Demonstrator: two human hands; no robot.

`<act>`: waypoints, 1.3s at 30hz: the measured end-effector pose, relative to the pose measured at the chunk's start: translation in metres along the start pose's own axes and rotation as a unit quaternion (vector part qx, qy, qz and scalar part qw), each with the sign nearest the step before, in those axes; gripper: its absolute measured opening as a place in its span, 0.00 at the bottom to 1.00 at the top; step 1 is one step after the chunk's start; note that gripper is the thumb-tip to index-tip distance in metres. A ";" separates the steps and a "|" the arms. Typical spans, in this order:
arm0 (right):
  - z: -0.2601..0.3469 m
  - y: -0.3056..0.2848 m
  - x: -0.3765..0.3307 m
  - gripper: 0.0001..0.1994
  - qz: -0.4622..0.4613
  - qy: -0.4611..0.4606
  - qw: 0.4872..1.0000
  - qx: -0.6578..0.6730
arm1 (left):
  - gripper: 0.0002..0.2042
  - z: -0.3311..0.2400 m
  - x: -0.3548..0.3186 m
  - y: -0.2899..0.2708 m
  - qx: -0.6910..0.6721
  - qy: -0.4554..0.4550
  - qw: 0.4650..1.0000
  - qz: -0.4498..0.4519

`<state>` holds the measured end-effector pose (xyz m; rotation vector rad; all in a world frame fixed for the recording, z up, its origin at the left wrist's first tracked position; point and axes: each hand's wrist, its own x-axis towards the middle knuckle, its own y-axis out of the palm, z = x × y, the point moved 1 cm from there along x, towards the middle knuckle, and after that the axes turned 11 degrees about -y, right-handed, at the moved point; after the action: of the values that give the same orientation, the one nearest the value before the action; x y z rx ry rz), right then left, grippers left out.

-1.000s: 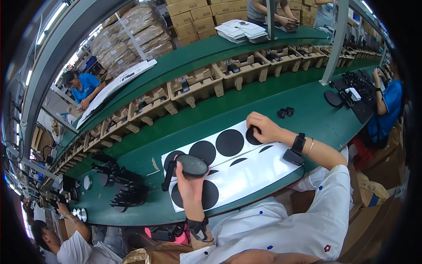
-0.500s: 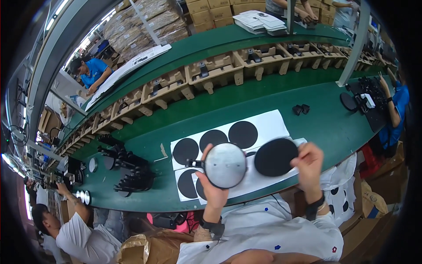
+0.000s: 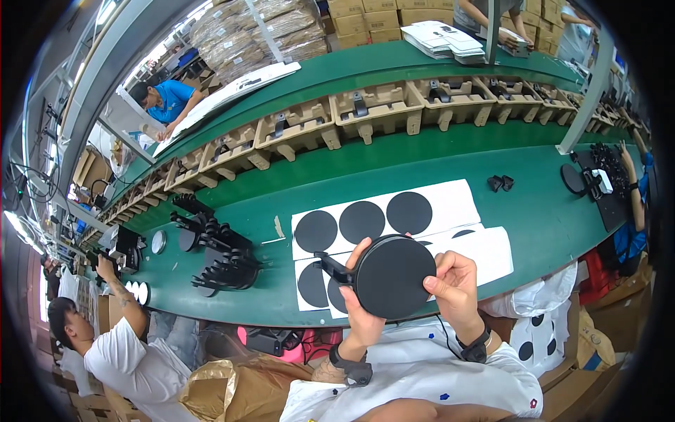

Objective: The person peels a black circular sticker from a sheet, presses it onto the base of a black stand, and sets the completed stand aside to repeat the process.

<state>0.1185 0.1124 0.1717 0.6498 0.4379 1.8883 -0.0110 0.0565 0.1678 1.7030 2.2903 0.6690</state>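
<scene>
My left hand [image 3: 364, 325] is wrapped round a disc-shaped base with a short black arm [image 3: 333, 269] sticking out to the left. A round black pad [image 3: 395, 278] now covers the base's metal face, almost lined up with its rim. At the pad's right edge, my right hand [image 3: 455, 292] pinches it between thumb and fingers. Beneath both hands lie white backing sheets [image 3: 453, 200] carrying black round pads [image 3: 361, 222] in rows. One loose white sheet [image 3: 492, 257] overlaps them on the right.
Black bracket parts [image 3: 228, 257] stand clustered on the green table [image 3: 281, 190] at left. Cardboard trays [image 3: 380, 116] line the raised shelf behind. Small black pieces [image 3: 500, 183] lie at right. Co-workers sit at left [image 3: 126, 352] and far left [image 3: 169, 102]; another's arm [image 3: 636, 190] shows at right.
My right hand has brought the black pad leftward onto the bare metal face of the base, where the two now meet. The whole view has shifted slightly.
</scene>
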 end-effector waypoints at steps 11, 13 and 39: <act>-0.001 0.003 -0.003 0.10 -0.006 -0.011 1.000 -0.025 | 0.34 0.017 -0.002 -0.016 -0.031 0.016 0.998 0.048; -0.001 0.002 -0.004 0.10 -0.005 -0.014 0.999 -0.031 | 0.32 0.017 -0.002 -0.017 -0.044 0.021 0.997 0.059; -0.026 -0.025 0.018 0.15 0.137 -0.433 0.699 -0.552 | 0.46 0.038 0.003 -0.029 0.084 -0.012 0.989 0.121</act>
<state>0.1150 0.1385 0.1411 0.6523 -1.3872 1.4743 -0.0205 0.0614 0.1205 2.0792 2.1980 0.5051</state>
